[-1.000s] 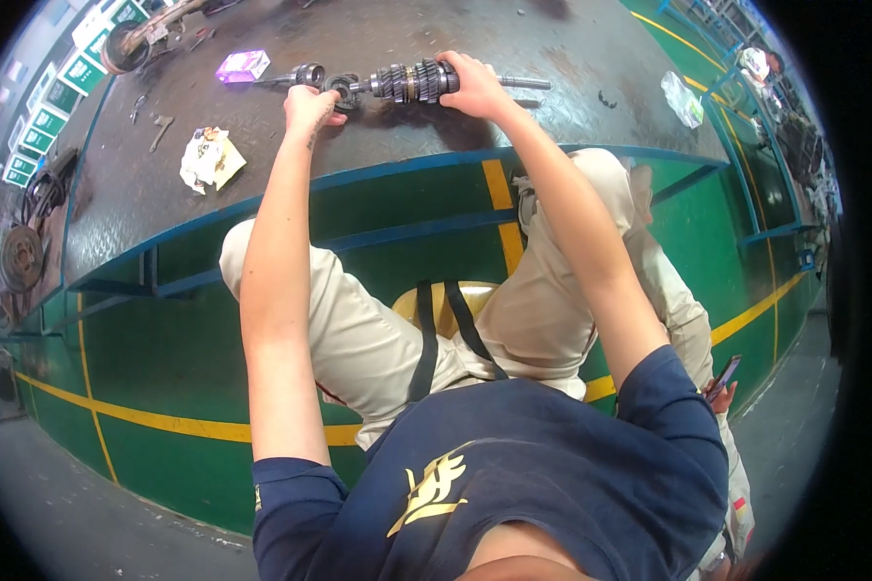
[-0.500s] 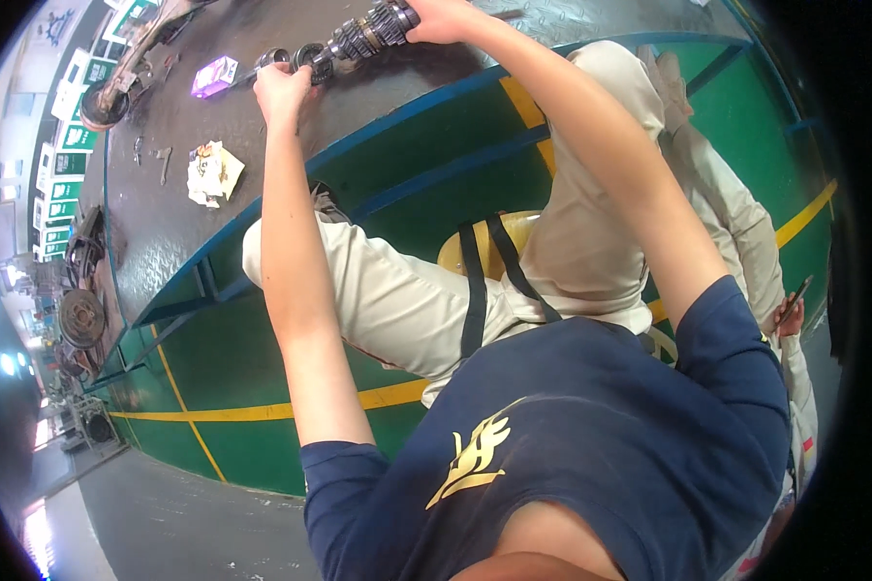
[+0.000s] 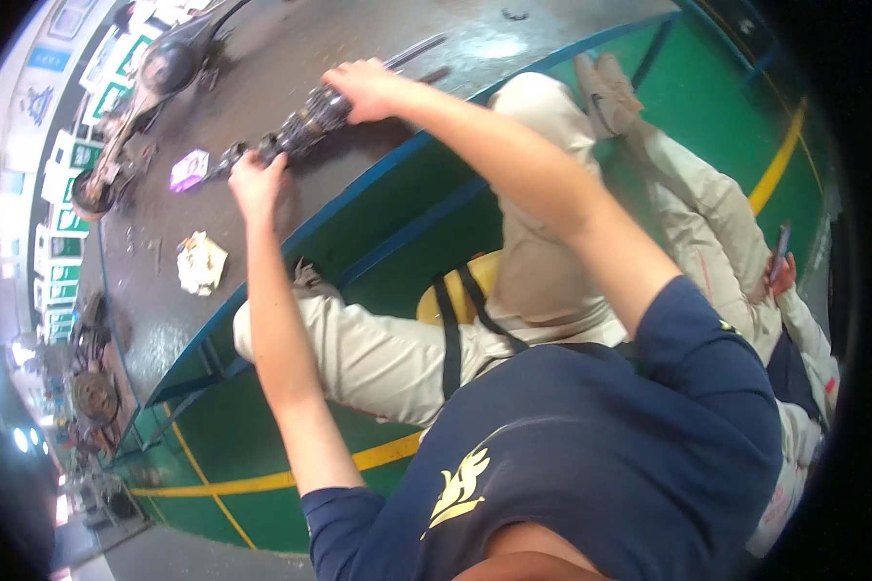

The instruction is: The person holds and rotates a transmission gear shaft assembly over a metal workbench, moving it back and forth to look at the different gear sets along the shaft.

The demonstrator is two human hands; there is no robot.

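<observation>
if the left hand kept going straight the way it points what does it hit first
Probably the purple box, just beyond the left hand and the gear shaft end it grips; depth is unclear.

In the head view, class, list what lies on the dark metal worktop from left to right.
Crumpled rag → small purple box → left hand → geared shaft → right hand.

At the upper left of the frame we see a small purple box [image 3: 189, 170] on the dark surface [image 3: 291, 208], with a crumpled pale rag [image 3: 202, 262] below it. A yellow stool [image 3: 463, 295] sits mid-frame, on the green floor [image 3: 707, 126].
</observation>
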